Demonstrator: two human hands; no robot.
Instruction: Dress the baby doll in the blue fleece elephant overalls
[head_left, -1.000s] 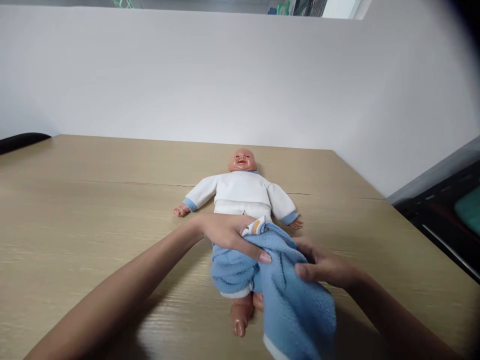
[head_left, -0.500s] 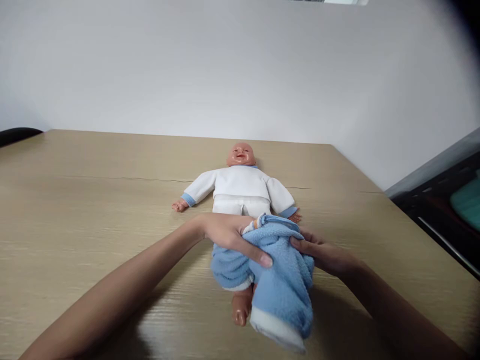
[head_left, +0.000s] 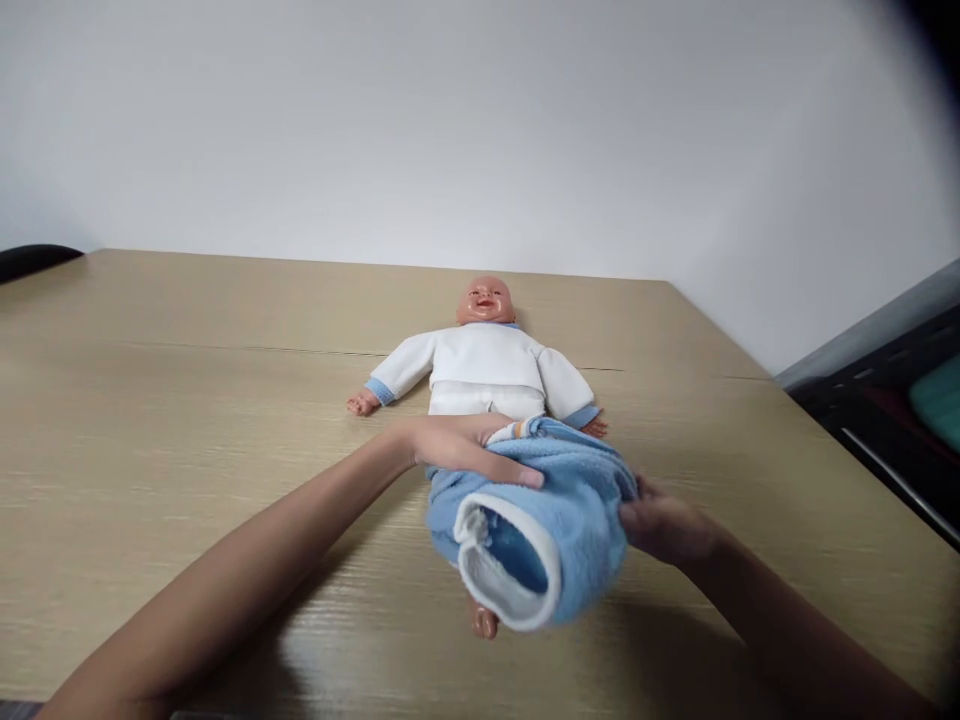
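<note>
A baby doll [head_left: 487, 355] in a white top with blue cuffs lies on its back, head away from me. Light blue fleece pants [head_left: 589, 520] with white cuffs cover its lower legs. One white-edged leg opening faces me, and no foot shows inside it. Below it, one bare doll foot [head_left: 484, 618] peeks out. My left hand [head_left: 472, 450] grips the waistband side, thumb on top and fingers hidden under the cloth. At the right edge of the pants, my right hand [head_left: 664, 520] pinches the fabric between thumb and fingers.
The doll rests on a wooden table [head_left: 187, 430] with a seam running across it. Behind stands a pale wall [head_left: 375, 130]. A dark chair edge [head_left: 37, 260] shows at far left, and a dark frame with a teal item [head_left: 937, 405] is at far right.
The loose pant leg has swung up and left, so its white cuff now opens toward me. My right hand has shifted slightly right and down along the fabric.
</note>
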